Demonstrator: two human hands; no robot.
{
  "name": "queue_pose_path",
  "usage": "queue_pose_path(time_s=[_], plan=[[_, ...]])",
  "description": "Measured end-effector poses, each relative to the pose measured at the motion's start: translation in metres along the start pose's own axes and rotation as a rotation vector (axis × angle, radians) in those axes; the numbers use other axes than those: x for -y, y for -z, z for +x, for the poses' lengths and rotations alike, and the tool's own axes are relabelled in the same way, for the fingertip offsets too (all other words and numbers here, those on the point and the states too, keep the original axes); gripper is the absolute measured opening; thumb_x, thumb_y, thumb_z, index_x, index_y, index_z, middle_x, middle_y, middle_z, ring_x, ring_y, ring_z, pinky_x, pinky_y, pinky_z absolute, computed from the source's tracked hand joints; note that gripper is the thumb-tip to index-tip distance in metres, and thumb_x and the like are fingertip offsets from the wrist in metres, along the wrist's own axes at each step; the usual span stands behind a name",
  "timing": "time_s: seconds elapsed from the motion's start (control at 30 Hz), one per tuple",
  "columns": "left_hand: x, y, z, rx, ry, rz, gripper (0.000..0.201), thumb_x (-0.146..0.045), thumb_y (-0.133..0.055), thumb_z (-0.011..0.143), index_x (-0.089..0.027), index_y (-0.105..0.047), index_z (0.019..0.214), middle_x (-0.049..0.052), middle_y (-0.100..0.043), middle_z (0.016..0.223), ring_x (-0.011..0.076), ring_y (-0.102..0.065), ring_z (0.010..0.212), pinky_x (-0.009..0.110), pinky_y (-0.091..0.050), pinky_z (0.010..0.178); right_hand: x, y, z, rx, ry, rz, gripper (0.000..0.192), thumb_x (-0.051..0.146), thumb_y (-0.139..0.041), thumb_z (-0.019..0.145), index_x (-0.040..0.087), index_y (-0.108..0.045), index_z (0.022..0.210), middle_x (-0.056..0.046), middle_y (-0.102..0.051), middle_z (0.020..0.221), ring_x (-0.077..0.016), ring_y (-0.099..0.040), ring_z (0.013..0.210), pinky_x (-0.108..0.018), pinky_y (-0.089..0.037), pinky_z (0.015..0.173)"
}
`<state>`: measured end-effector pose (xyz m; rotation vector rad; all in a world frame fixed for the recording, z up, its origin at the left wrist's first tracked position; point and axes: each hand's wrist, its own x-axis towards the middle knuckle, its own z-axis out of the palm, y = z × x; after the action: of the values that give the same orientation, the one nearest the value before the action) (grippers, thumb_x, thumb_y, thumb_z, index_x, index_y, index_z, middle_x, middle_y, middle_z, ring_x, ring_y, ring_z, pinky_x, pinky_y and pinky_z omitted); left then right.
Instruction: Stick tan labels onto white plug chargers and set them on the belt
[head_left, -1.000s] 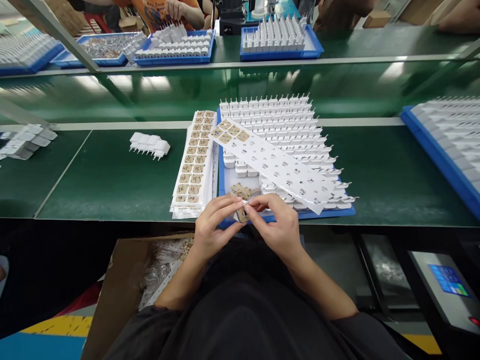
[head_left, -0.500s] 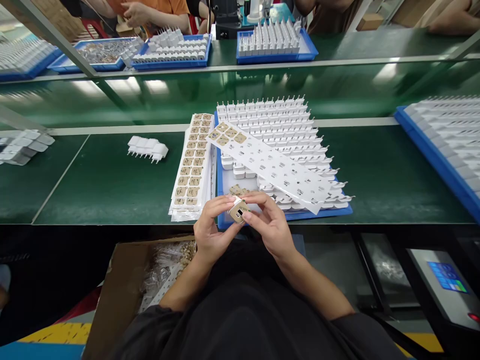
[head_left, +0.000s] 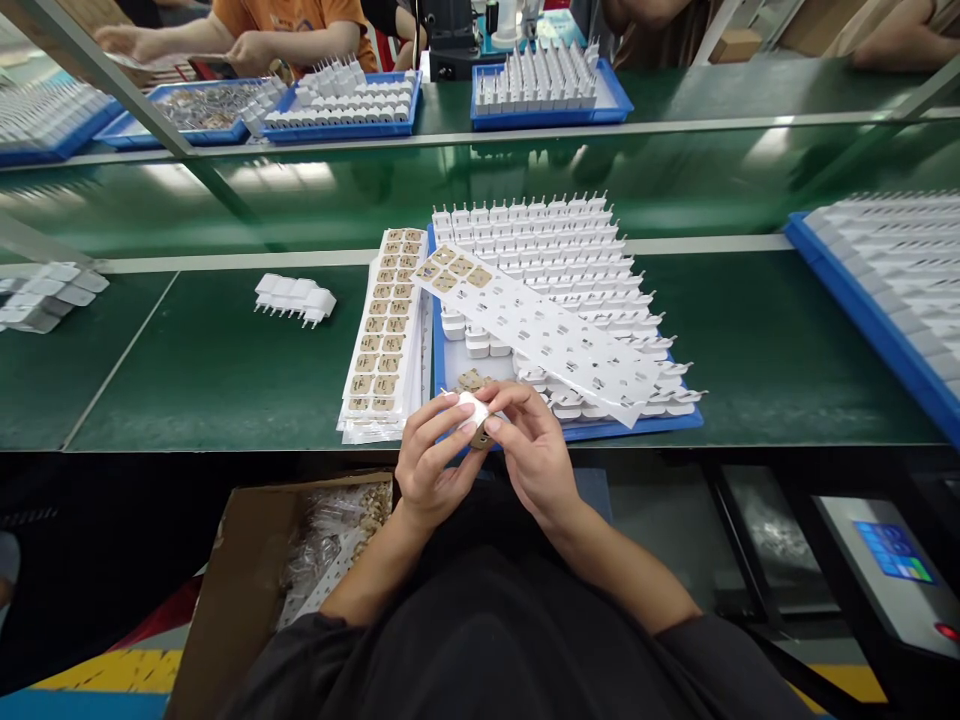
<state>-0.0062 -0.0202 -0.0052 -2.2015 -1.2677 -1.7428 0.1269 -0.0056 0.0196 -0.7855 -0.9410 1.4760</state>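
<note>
Between both hands, over the bench's front edge, is a white plug charger (head_left: 472,408) with a tan sticker on its port face. My left hand (head_left: 435,455) wraps its fingers round the charger's body. My right hand (head_left: 532,445) pinches it from the other side, thumb at the stickered face. Just beyond lies a blue tray (head_left: 637,428) filled with rows of white chargers (head_left: 540,235), prongs up. Across them rests a partly used sticker sheet (head_left: 555,335). A few loose tan pieces (head_left: 474,380) sit in the tray's near corner.
Stacked sticker sheets (head_left: 386,320) lie left of the tray, and a small group of chargers (head_left: 295,298) farther left. Another full blue tray (head_left: 862,300) is at right. Below the bench stands a cardboard box (head_left: 232,580) of scraps. People sit across the divider.
The charger has been tilted in my hands, so its white side now faces up and its stickered face points down toward me. Across the bench, a person's arm has stretched out leftward.
</note>
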Motion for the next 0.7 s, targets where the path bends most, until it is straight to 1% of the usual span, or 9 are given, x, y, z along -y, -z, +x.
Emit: queue_pose_path(time_s=[0.13,0.23,0.33,0.4,0.5,0.53,0.6,0.67,0.7], plan=[[0.001,0.000,-0.001,-0.007,-0.004,0.040,0.042,-0.013,-0.079,0.083,-0.026,-0.057,0.117,0.004,-0.072,0.113,0.0243,-0.070,0.113,0.046,-0.064,0.093,-0.002,-0.001,0.000,-0.017,0.000,0.057,0.008,0.022,-0.075,0.083,0.027,-0.069,0.086,-0.001,-0.067,0.104,-0.0197,-0.062,0.108,-0.036,-0.048,0.102],[0.003,0.001,-0.002,0.014,0.032,0.019,0.043,-0.015,-0.080,0.083,-0.028,-0.057,0.117,0.003,-0.071,0.113,0.0244,-0.071,0.113,0.047,-0.064,0.093,-0.002,0.003,0.001,-0.010,0.008,0.045,0.004,0.025,-0.074,0.083,0.027,-0.071,0.085,-0.002,-0.069,0.102,-0.0208,-0.063,0.109,-0.038,-0.048,0.103],[0.005,0.004,-0.002,0.023,0.109,-0.096,0.050,-0.012,-0.081,0.080,-0.028,-0.057,0.120,0.004,-0.071,0.114,0.0248,-0.070,0.115,0.048,-0.063,0.095,0.002,0.011,0.005,0.093,0.006,-0.038,0.005,0.028,-0.075,0.085,0.027,-0.073,0.090,-0.003,-0.070,0.106,-0.0224,-0.064,0.112,-0.039,-0.052,0.099],[0.005,0.005,-0.002,0.020,0.150,-0.172,0.053,-0.009,-0.082,0.078,-0.028,-0.057,0.122,0.005,-0.071,0.115,0.0250,-0.069,0.115,0.048,-0.062,0.096,0.007,0.017,0.009,0.168,0.037,-0.152,0.009,0.030,-0.073,0.088,0.027,-0.074,0.097,-0.004,-0.071,0.111,-0.0234,-0.065,0.115,-0.041,-0.053,0.101],[0.005,0.006,-0.003,0.030,0.177,-0.230,0.055,-0.008,-0.082,0.076,-0.028,-0.060,0.122,0.006,-0.072,0.117,0.0253,-0.069,0.116,0.049,-0.061,0.098,0.016,0.020,0.015,0.203,0.190,-0.388,0.010,0.027,-0.068,0.094,0.027,-0.072,0.103,-0.005,-0.072,0.113,-0.0229,-0.067,0.114,-0.042,-0.052,0.103],[0.005,0.006,-0.005,0.031,0.195,-0.241,0.055,-0.008,-0.083,0.076,-0.028,-0.061,0.122,0.006,-0.072,0.117,0.0252,-0.069,0.115,0.048,-0.060,0.099,0.018,0.020,0.016,0.202,0.270,-0.480,0.010,0.024,-0.067,0.095,0.027,-0.072,0.103,-0.005,-0.072,0.113,-0.0223,-0.068,0.111,-0.042,-0.052,0.101],[0.005,0.007,-0.007,0.025,0.257,-0.266,0.052,-0.009,-0.082,0.077,-0.026,-0.062,0.122,0.007,-0.072,0.118,0.0248,-0.069,0.114,0.047,-0.059,0.100,0.023,0.018,0.018,0.218,0.479,-0.651,0.011,0.018,-0.066,0.094,0.027,-0.071,0.099,-0.005,-0.073,0.110,-0.0219,-0.068,0.106,-0.040,-0.054,0.096],[0.007,0.008,-0.009,0.007,0.345,-0.298,0.047,-0.012,-0.080,0.080,-0.025,-0.063,0.122,0.009,-0.072,0.118,0.0244,-0.070,0.113,0.045,-0.059,0.099,0.027,0.017,0.018,0.294,0.675,-0.745,0.012,0.016,-0.066,0.093,0.027,-0.069,0.098,-0.005,-0.073,0.105,-0.0228,-0.067,0.104,-0.041,-0.054,0.093],[0.009,0.009,-0.011,-0.005,0.386,-0.310,0.045,-0.014,-0.079,0.081,-0.024,-0.063,0.122,0.009,-0.072,0.118,0.0244,-0.070,0.114,0.044,-0.059,0.099,0.030,0.017,0.017,0.344,0.728,-0.743,0.012,0.016,-0.066,0.093,0.027,-0.068,0.098,-0.005,-0.072,0.103,-0.0233,-0.067,0.103,-0.042,-0.054,0.093]])
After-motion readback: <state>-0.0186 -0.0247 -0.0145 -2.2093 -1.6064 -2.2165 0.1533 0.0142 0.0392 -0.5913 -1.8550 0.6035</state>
